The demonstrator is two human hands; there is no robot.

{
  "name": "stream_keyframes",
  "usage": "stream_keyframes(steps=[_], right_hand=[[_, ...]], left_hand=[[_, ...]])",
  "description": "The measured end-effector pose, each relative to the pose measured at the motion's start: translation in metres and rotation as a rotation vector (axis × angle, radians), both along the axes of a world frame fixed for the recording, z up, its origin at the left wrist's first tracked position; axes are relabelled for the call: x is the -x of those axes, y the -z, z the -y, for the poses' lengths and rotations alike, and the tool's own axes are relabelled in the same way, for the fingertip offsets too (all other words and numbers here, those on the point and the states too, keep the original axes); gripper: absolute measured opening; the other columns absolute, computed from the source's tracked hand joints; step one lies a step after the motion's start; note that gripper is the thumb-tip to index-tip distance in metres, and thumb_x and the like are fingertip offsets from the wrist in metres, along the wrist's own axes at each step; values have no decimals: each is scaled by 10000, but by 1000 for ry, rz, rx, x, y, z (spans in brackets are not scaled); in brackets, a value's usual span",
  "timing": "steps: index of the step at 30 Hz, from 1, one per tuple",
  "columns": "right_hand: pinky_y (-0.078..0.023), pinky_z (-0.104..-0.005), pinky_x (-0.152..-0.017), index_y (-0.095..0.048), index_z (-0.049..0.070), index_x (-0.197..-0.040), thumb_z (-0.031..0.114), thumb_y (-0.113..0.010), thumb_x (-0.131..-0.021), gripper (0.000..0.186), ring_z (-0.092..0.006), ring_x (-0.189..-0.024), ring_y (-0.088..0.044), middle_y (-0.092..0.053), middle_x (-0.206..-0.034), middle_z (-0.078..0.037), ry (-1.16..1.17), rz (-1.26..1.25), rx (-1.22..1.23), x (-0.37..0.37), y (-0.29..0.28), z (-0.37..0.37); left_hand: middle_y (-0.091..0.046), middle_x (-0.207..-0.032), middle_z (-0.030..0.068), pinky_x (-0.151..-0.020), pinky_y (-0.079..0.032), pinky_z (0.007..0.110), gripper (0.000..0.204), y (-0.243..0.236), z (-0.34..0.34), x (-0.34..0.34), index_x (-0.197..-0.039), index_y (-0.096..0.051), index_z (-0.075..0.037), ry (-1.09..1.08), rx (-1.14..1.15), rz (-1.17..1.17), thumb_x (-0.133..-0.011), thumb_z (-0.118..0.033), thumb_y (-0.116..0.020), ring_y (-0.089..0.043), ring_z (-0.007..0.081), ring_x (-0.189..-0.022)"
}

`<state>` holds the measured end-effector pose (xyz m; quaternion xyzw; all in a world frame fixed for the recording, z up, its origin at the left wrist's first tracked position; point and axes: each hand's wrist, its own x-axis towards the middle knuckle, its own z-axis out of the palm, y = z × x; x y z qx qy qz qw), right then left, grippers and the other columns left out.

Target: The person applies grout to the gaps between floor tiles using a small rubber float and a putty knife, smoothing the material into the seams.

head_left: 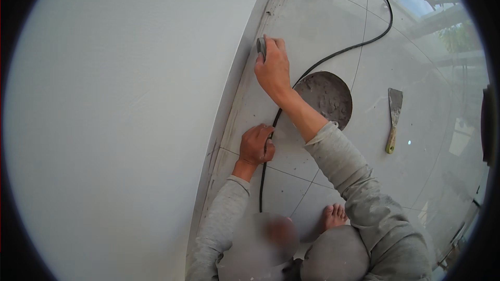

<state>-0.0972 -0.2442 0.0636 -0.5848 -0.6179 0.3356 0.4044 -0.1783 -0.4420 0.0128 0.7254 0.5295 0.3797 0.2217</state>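
Grey object (261, 46) gripped in right hand (274, 69) beside wall (130, 125), ahead of curled left hand (255, 144), whose grip is unclear

From the container (348, 99) of paste (324, 98) on the floor (317, 15): hand tool (261, 46) at ten o'clock, wall (130, 99) at nine, scraper (395, 109) just past three.

No words, labels, brands, numbers or signs can be read on any surface in this view.
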Motion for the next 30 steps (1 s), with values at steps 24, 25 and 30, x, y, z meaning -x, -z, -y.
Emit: stream_keyframes(steps=[24, 25, 30], right_hand=[[-485, -475, -965, -421, -147, -1399, -117, -546, -858, 556, -452, -1146, -496, -453, -1278, -285, -41, 82, 108, 41, 2, 61], [-485, -475, -965, -421, -147, -1399, -117, -546, -858, 556, -452, -1146, -496, -453, -1278, -285, -60, 85, 83, 51, 7, 64], [-485, -481, -967, -235, -196, -1478, -178, -551, -796, 752, -466, -1146, -451, -391, -1240, -308, -72, 85, 137, 87, 26, 149]], left_hand=[[-580, -916, 112, -719, -481, 328, 322, 18, 265, 18, -1206, -548, 26, -763, 216, -56, -995, -199, -452, -550, 204, -777], [-582, -917, 115, -712, -481, 329, 321, 19, 264, 17, -1209, -545, 27, -762, 200, -21, -993, -192, -452, -552, 207, -774], [-587, -922, 121, -699, -483, 332, 313, 16, 262, 15, -1213, -539, 28, -789, 218, 22, -987, -168, -448, -555, 213, -771]])
